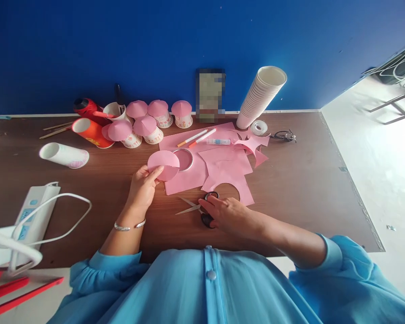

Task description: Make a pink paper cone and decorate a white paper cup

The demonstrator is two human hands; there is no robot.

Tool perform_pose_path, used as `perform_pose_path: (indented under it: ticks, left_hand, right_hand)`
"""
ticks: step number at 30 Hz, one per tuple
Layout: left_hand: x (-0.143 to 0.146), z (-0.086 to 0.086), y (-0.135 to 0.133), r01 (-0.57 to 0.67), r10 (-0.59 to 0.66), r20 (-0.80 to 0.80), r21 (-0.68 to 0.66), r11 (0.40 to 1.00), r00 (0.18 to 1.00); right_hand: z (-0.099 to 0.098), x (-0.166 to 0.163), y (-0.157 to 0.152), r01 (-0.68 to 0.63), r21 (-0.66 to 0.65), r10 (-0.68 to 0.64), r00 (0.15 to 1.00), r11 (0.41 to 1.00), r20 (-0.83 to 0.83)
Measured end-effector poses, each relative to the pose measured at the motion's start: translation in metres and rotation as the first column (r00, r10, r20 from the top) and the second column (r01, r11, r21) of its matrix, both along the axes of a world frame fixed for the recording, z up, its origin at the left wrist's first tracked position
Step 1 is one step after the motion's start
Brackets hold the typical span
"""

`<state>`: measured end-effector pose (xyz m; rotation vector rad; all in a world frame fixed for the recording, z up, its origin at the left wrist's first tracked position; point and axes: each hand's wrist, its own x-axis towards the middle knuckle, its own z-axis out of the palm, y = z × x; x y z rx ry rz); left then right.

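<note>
Between the thumb and fingers of my left hand (142, 188) is a pink paper circle (162, 158), with a slit line running from its middle to the right edge. My right hand (230, 214) is closed at the black handles of a pair of scissors (190, 209), whose blades stand apart and point left, low over the table. Beside the circle, a round silver-rimmed ring (192, 161) lies on pink paper (175, 183). Cut pink paper (225, 168) with a round gap lies just beyond my right hand.
Several cups with pink cone tops (181, 109) stand at the back left, near an orange cup (93, 132) and a white cup (64, 155). Markers (202, 137), a glue stick (218, 141), tape (258, 128) and stacked paper cups (261, 96) lie beyond. A power strip (37, 211) sits left.
</note>
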<state>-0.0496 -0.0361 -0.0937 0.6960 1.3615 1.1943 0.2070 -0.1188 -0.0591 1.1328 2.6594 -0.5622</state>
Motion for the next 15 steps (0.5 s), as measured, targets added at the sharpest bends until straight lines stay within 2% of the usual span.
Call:
perform_pose_path:
  ticks: [3,5,6,8,10,15]
  left_hand:
    - [0.000,0.000,0.000,0.001,-0.001,-0.006,0.000,1.000,1.000]
    - [0.000,-0.001,0.001,-0.008,0.008,-0.017,0.001,1.000,1.000]
    - [0.000,0.000,0.001,-0.011,0.011,-0.022,0.004,1.000,1.000]
    - [0.001,0.000,0.001,-0.009,0.010,-0.025,0.017,1.000,1.000]
    - [0.001,0.001,0.001,-0.002,0.002,-0.020,0.028,1.000,1.000]
    - [0.000,0.002,0.001,-0.018,0.019,-0.026,0.034,0.999,0.999]
  right_hand:
    - [0.002,0.007,0.003,-0.015,0.007,0.016,0.994,1.000,-0.109]
    - [0.005,0.016,0.014,0.078,0.081,-0.066,0.988,0.994,-0.136]
    - [0.006,0.021,0.021,0.159,0.147,-0.139,0.981,0.976,-0.137]
    - [0.006,0.033,0.039,0.329,0.309,-0.305,0.944,0.892,-0.122]
    - [0.002,0.043,0.058,0.418,0.388,-0.425,0.902,0.821,-0.073]
    - [-0.017,0.058,0.086,0.458,0.395,-0.514,0.857,0.797,0.044]
